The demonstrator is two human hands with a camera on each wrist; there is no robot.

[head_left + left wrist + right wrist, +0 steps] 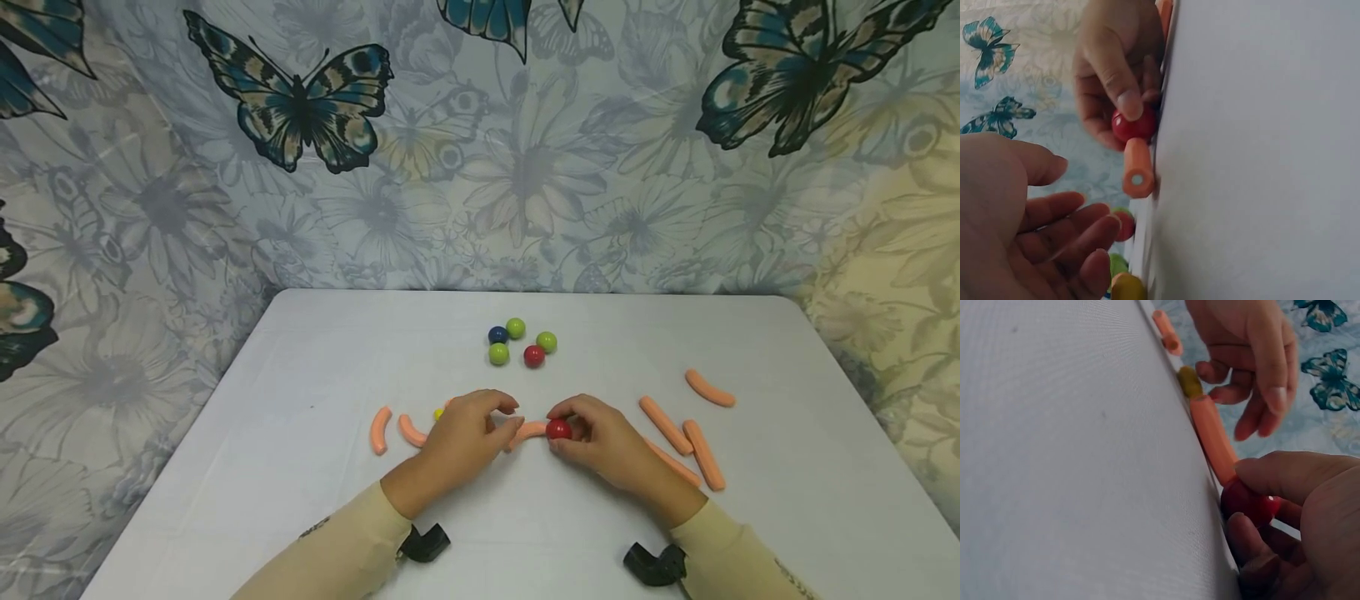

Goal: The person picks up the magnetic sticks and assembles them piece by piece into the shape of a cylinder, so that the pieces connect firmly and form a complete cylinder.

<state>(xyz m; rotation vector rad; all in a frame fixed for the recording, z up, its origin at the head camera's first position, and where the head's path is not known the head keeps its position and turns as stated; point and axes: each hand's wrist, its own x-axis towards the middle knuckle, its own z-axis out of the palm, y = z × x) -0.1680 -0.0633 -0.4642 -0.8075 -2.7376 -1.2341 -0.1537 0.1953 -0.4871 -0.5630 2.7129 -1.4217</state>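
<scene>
My right hand pinches a glossy red ball between thumb and fingers, low over the white table. Against that ball lies the end of a curved orange tube; its other end, facing the left wrist camera, has a small round hole. My left hand hovers at the tube's left side, fingers loosely bent with nothing between them. A yellow ball touches the tube's far end in the right wrist view. In the head view the left hand partly covers the yellow ball and an orange piece behind it.
Green, blue and red balls form a loose cluster toward the table's back edge. Two short curved orange pieces lie to the left. Several orange tubes lie at the right, one partly behind the right wrist. Butterfly-patterned cloth hangs behind the table.
</scene>
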